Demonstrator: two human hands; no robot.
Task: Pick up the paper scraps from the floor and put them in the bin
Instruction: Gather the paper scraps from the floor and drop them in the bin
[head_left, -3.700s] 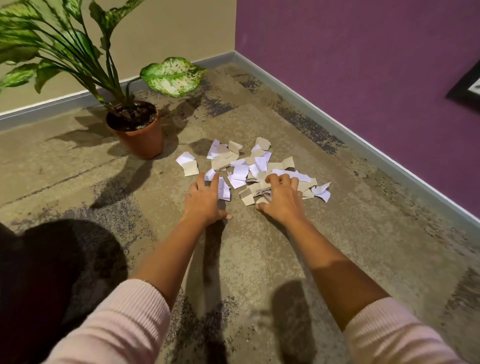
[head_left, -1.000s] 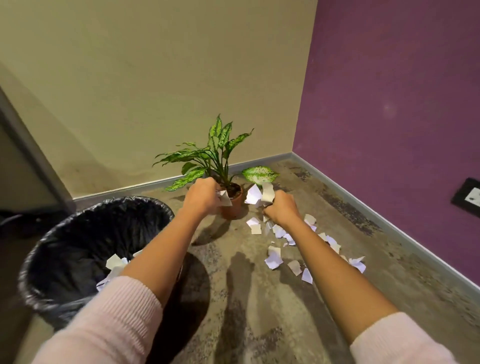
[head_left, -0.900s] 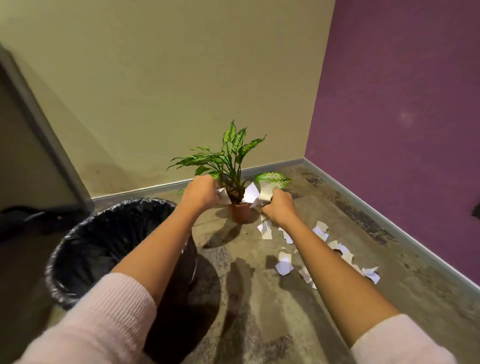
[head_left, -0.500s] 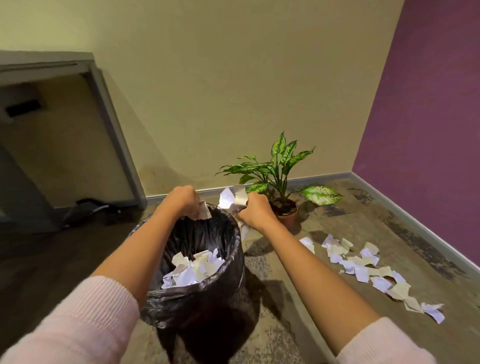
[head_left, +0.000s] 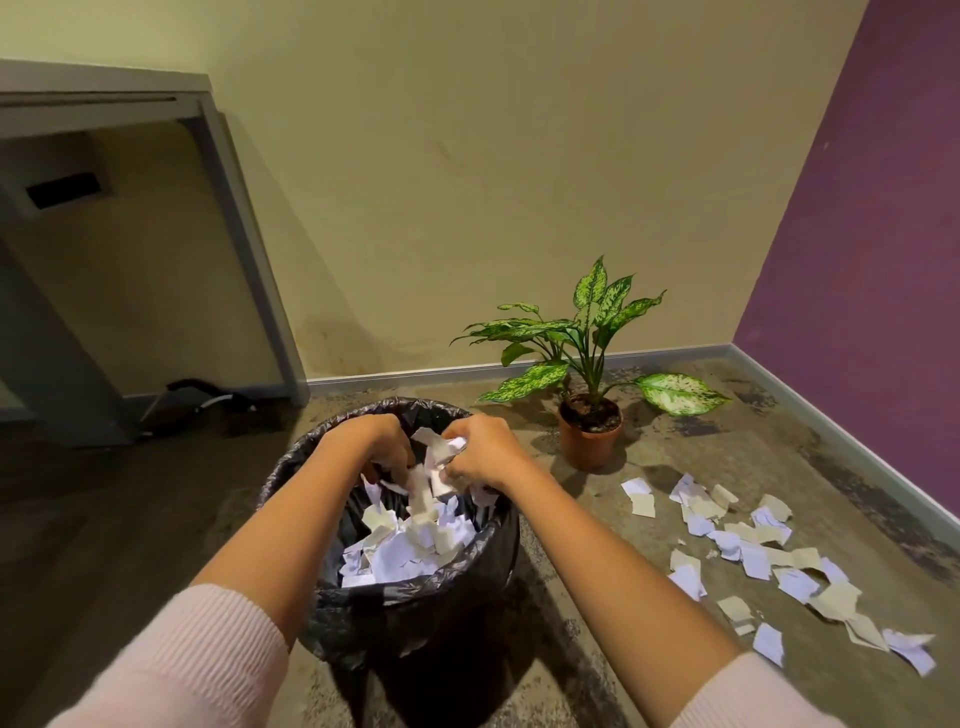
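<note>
Left hand (head_left: 371, 441) and right hand (head_left: 483, 453), fingers curled, are clutching paper scraps (head_left: 441, 451) over the black-lined bin (head_left: 415, 623); loose scraps (head_left: 753, 545) are lying on the floor (head_left: 831, 467) near the plant (head_left: 589, 332).

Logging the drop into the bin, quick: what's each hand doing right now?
Left hand: fingers curled above the bin; whether they grip anything cannot be told.
Right hand: closed on a bunch of paper scraps.
</note>
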